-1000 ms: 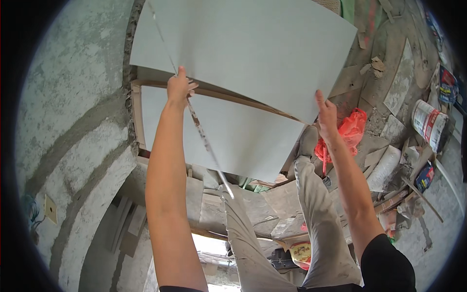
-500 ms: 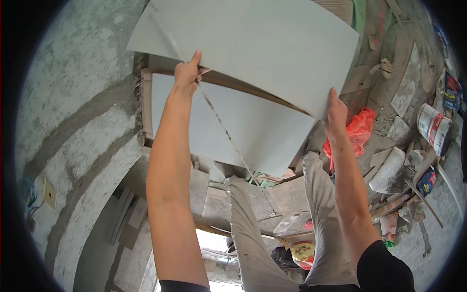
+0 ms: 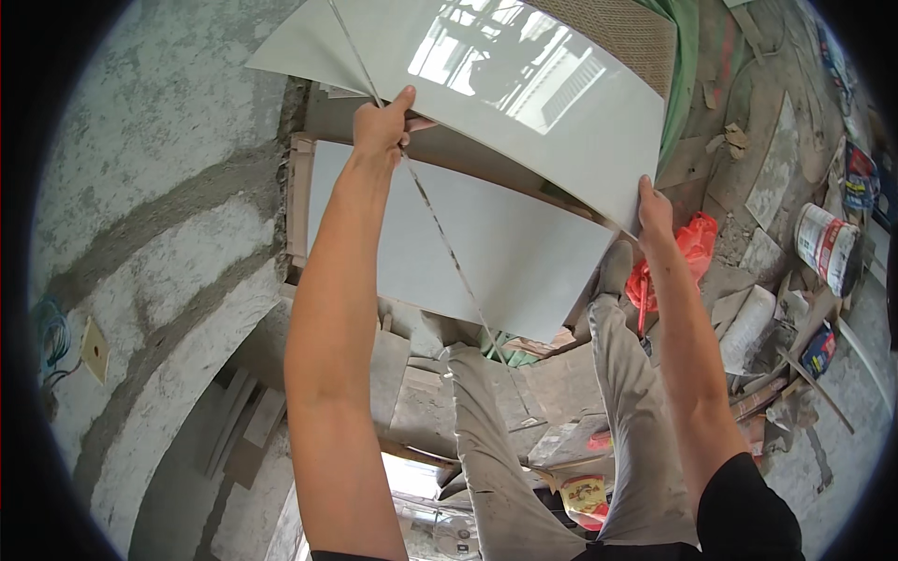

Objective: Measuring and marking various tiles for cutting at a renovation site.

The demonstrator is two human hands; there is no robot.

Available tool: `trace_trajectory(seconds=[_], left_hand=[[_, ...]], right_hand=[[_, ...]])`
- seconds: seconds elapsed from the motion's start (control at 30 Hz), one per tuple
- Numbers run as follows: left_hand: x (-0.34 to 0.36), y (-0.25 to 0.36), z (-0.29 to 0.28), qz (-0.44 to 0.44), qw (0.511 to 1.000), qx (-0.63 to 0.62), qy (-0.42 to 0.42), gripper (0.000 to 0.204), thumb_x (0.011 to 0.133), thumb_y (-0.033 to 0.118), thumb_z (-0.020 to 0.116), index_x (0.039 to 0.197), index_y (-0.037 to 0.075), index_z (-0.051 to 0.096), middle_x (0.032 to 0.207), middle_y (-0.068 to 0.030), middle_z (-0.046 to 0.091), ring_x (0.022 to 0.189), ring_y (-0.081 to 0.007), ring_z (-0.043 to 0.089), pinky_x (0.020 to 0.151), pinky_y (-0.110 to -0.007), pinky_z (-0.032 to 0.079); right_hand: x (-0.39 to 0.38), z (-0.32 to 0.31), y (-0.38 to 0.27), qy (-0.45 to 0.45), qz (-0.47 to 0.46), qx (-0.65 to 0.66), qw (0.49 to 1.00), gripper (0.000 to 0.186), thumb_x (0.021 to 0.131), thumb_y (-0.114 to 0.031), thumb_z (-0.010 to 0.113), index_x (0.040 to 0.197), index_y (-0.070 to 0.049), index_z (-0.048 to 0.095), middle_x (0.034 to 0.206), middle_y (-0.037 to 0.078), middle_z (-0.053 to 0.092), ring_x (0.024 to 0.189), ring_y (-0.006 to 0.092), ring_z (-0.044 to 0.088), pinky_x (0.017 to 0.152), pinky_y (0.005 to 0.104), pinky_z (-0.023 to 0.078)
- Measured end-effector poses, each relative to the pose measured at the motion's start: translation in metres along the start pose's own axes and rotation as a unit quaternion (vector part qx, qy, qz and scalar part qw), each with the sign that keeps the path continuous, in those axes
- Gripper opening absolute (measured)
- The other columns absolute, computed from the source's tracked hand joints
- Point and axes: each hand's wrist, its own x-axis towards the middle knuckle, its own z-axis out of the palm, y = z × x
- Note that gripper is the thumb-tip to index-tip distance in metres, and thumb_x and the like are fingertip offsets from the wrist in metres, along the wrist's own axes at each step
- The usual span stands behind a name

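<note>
A large glossy off-white tile (image 3: 505, 103) is held up by its near edge, with window light mirrored on its face. My left hand (image 3: 382, 126) grips the middle of that edge, thumb on top and fingers underneath. At the near right corner my right hand (image 3: 655, 208) is closed on the tile, thumb on the face. A thin, stained rod or cord (image 3: 438, 224) runs diagonally past my left wrist; whether the hand also holds it I cannot tell. Beneath lies a second pale tile (image 3: 468, 243) on brown cardboard (image 3: 301, 201), partly covered by the raised one.
A rough cement wall (image 3: 150, 112) with an outlet plate (image 3: 94, 352) and loose wires rises at left. On the littered floor at right are a red plastic bag (image 3: 694, 248), a white bucket (image 3: 827, 245) and scraps. Woven matting (image 3: 627, 37) and green sheeting (image 3: 678, 84) lie beyond the tile.
The raised tile has tilted, and a bright window reflection now shows on it. My left hand has shifted slightly right and up with its edge; more matting shows behind.
</note>
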Motion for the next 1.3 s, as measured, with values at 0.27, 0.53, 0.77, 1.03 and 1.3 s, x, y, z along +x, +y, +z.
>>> trace_trajectory(seconds=[0.27,0.53,0.77,1.03,1.3], left_hand=[[-0.020,-0.007,-0.006,-0.004,0.999,0.032,0.002,0.034,0.108,0.022,0.072,0.113,-0.011,0.068,0.096,-0.0188,0.080,0.070,-0.0197,0.077,0.044,-0.031,0.032],[-0.166,-0.094,-0.039,-0.090,0.993,-0.014,0.073,0.035,0.106,0.029,0.077,0.105,-0.006,0.072,0.087,-0.0133,0.076,0.068,-0.0220,0.076,0.044,-0.031,0.039],[-0.273,-0.185,-0.041,-0.160,0.963,-0.143,0.164,0.040,0.111,0.034,0.070,0.121,-0.005,0.067,0.094,-0.0103,0.077,0.064,-0.0192,0.075,0.038,-0.027,0.030],[-0.340,-0.267,-0.081,-0.221,0.928,-0.174,0.243,0.044,0.111,0.040,0.068,0.121,-0.003,0.068,0.093,-0.0094,0.076,0.060,-0.0133,0.069,0.039,-0.025,0.029],[-0.306,-0.311,-0.150,-0.212,0.931,-0.155,0.254,0.045,0.110,0.042,0.069,0.119,-0.003,0.069,0.091,-0.0087,0.075,0.061,-0.0123,0.067,0.039,-0.026,0.030]], right_hand=[[0.025,-0.001,-0.033,0.004,0.071,0.079,0.994,0.064,0.100,-0.049,0.079,0.122,0.011,0.074,0.117,0.015,0.076,0.100,0.0225,0.071,0.090,0.0395,0.055],[-0.095,-0.059,0.032,0.031,0.023,-0.004,0.999,0.068,0.101,-0.054,0.077,0.106,0.013,0.078,0.096,0.012,0.078,0.084,0.0148,0.068,0.077,0.0347,0.053],[-0.151,-0.112,0.096,0.049,-0.004,-0.021,0.999,0.065,0.103,-0.054,0.075,0.104,0.011,0.079,0.094,0.009,0.078,0.082,0.0134,0.066,0.075,0.0335,0.052],[-0.213,-0.126,0.153,0.051,-0.036,-0.072,0.995,0.062,0.101,-0.053,0.078,0.095,0.009,0.077,0.081,0.004,0.070,0.074,0.0098,0.054,0.067,0.0338,0.046],[-0.234,-0.050,0.198,0.049,-0.005,-0.103,0.993,0.058,0.101,-0.050,0.078,0.097,0.008,0.079,0.085,0.007,0.074,0.076,0.0114,0.059,0.071,0.0326,0.049]])
